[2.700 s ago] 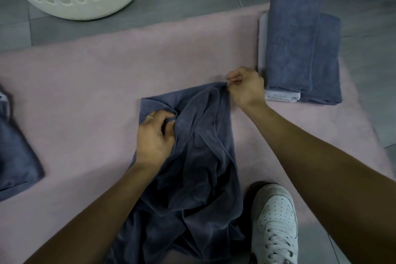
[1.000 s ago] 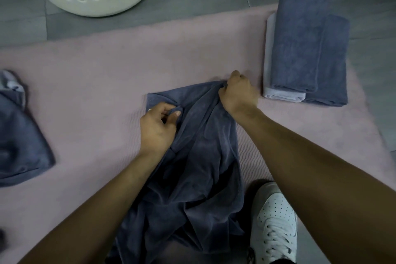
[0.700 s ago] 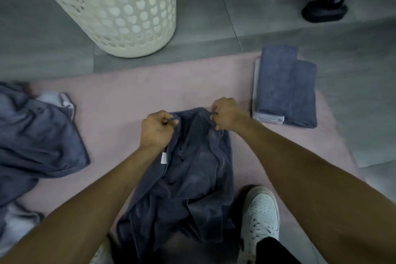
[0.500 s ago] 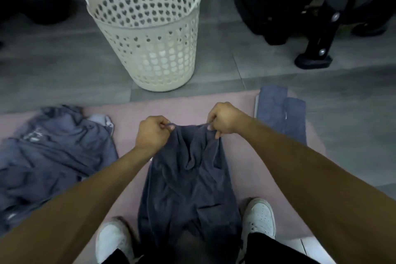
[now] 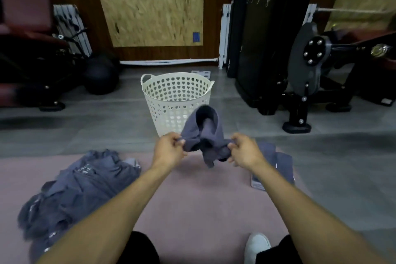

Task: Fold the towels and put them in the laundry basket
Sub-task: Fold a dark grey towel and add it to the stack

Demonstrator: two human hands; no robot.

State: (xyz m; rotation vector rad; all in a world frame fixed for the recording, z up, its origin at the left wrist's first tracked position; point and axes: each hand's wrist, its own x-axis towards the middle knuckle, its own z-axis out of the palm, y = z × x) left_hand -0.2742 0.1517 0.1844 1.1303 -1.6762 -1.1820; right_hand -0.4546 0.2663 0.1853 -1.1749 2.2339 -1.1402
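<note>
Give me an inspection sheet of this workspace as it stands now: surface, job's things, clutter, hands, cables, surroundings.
Surface: pink mat on a grey tiled floor.
Job's things: one grey towel held up in the air, bunched; heap of unfolded towels on the mat's left; folded stack on the mat's right, partly behind the right arm; white laundry basket upright on the floor beyond the mat, no towels seen inside.
Clutter: nothing seen on the mat besides the towels.
Hands: left hand and right hand each pinch the held towel's edge.
Cables: nothing seen.
Surroundings: black gym machine on the right, dark ball on the left, chipboard panel against the wall.
</note>
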